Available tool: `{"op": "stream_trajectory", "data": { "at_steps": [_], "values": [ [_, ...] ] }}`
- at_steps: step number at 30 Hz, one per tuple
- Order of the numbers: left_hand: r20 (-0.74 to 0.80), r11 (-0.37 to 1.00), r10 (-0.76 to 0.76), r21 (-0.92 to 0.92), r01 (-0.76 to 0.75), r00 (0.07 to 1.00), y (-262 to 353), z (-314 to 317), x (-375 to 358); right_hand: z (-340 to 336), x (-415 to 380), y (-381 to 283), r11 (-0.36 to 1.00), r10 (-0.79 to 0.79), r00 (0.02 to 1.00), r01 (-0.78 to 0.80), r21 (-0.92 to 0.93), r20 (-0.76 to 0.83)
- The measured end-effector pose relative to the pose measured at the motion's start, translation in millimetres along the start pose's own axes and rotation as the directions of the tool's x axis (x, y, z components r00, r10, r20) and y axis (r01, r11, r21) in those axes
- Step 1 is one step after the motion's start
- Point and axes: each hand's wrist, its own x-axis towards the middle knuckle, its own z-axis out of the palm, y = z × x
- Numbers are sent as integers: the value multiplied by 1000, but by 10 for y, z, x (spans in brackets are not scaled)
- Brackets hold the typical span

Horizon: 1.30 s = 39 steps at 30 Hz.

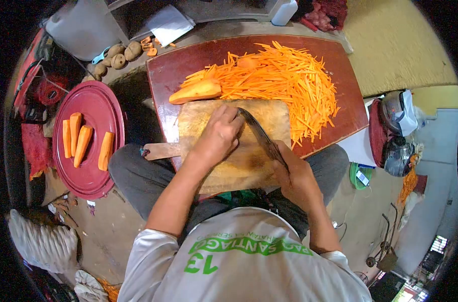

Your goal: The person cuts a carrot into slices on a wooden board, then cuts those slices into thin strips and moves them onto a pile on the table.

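Note:
My right hand (294,173) grips the handle end of a dark-bladed knife (259,132), whose blade slants up and left over the wooden cutting board (204,118). Near the blade's tip my left hand (221,133) is closed over the board; whatever its fingers hold is hidden. Beyond the board's far edge lies a peeled carrot (196,92). A large heap of thin carrot strips (289,83) spreads behind and to the right of the board on the red tabletop (171,70).
At left, a red round lid (93,183) bears several peeled carrots (83,143). Brown root vegetables (119,60) and a light blue peeler (99,57) lie at the upper left. A green basket (359,176) with a phone stands right of my knee.

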Motion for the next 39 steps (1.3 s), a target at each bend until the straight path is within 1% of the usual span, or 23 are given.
{"op": "stream_trajectory", "data": {
  "at_steps": [2, 5, 8, 11, 14, 17, 20, 23, 26, 30, 32, 35, 38, 39],
  "values": [
    [0, 999, -27, 29, 27, 1000, -17, 40, 6, 131, 4, 183, 993, -89, 993, 83, -85, -74],
    [3, 999, -32, 33, 32, 999, -34, 72, -3, 19, 260, -32, 993, 110, 990, -107, -42, 90],
    [-15, 998, -32, 51, 33, 999, 0, 39, -13, -61, 185, -114, 991, 122, 986, -115, -66, 118],
    [-12, 995, -66, 74, 67, 998, 42, 31, -22, 51, -14, 99, 996, -61, 997, 58, -65, -49],
    [-15, 995, -73, 67, 74, 997, -4, 76, -34, 74, 148, -5, 992, 127, 987, -125, -29, 101],
    [-26, 996, -72, 49, 74, 997, -2, 71, -29, 12, 212, -83, 994, 108, 989, -105, -31, 100],
    [-52, 998, -56, 21, 57, 997, -46, 71, -20, -49, 38, -131, 987, 157, 984, -153, -47, 84],
    [-102, 999, -39, 18, 41, 994, -59, 110, -30, 41, 27, -112, 991, 129, 990, -127, -40, 59],
    [-142, 999, -28, 40, 34, 989, -22, 103, -12, 81, 198, -12, 994, 106, 990, -102, -42, 98],
    [-122, 993, -75, 77, 85, 990, 44, 30, 6, 81, 77, -35, 999, 25, 1000, -25, 28, -12],
    [-162, 993, -59, 89, 74, 985, 54, 46, 4, 136, 16, 35, 998, -2, 999, 4, 57, -46],
    [-176, 993, -66, 86, 82, 982, 29, 92, 4, 141, 138, 82, 999, 51, 996, -50, -12, 74],
    [-182, 996, -53, 61, 65, 982, 34, 60, 11, -7, 143, -98, 997, 65, 994, -69, 40, 93],
    [-191, 997, -51, 48, 61, 980, 34, 47, 6, 7, 113, -93, 998, 43, 998, -45, 39, 51]
  ]
}}
